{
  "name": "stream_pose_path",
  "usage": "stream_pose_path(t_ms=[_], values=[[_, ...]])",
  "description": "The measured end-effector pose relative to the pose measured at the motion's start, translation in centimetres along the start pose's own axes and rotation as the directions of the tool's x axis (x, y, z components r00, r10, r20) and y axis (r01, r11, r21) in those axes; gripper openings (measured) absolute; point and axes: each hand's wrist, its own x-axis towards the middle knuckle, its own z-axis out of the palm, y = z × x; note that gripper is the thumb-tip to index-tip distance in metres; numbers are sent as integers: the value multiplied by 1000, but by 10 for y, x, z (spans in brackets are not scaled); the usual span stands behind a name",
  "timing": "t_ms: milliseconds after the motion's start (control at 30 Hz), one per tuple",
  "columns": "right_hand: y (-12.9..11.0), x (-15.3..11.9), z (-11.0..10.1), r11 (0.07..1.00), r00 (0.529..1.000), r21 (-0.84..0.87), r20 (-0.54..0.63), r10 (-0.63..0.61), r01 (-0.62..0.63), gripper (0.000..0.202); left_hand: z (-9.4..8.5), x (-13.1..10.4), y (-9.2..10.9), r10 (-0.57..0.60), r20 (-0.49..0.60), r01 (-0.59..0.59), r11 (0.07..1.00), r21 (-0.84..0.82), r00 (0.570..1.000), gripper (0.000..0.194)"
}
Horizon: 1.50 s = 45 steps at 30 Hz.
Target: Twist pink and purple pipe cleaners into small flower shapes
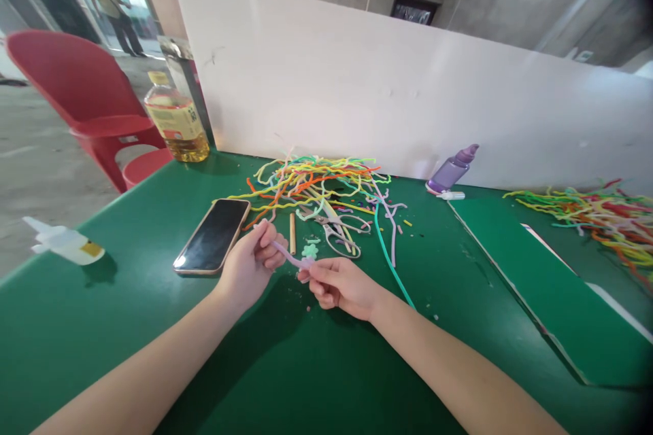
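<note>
My left hand [254, 262] pinches one end of a light purple pipe cleaner [286, 255]. The other end, which looks bent or coiled, is held between the fingertips of my right hand [344, 285]. Just beyond my fingers lies a small mint-green, flower-like piece [309, 251]. Scissors [352, 221] rest on the green table behind my right hand, partly among loose strands. A short tan stick [292, 234] lies between my hands and a heap of coloured pipe cleaners [311, 180]. Beside my left hand is a phone [213, 238] with a dark screen.
A white glue bottle [71, 245] stands left, an oil bottle [176, 122] at the back left corner. A purple bottle [451, 170] stands before the white partition [316, 81]. Rightward lie a green board [545, 299] and more pipe cleaners [602, 217]. Red chair [81, 81] beyond; two people behind.
</note>
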Motion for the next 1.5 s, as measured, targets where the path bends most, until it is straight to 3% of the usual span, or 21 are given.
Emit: stream_pose_path(t_ms=[267,767,1500], values=[[0,1,-2,991,996,-121,-68,-64,55,27,3,-2,1,18,2,-18,1000,-18,1000,39],[1,5,-8,991,975,-73,-184,-125,113,33,4,-4,2,27,-6,-27,1000,-10,1000,39],[1,7,-13,992,978,-58,-168,-122,114,31,7,-4,3,75,-39,-76,997,-26,996,36]])
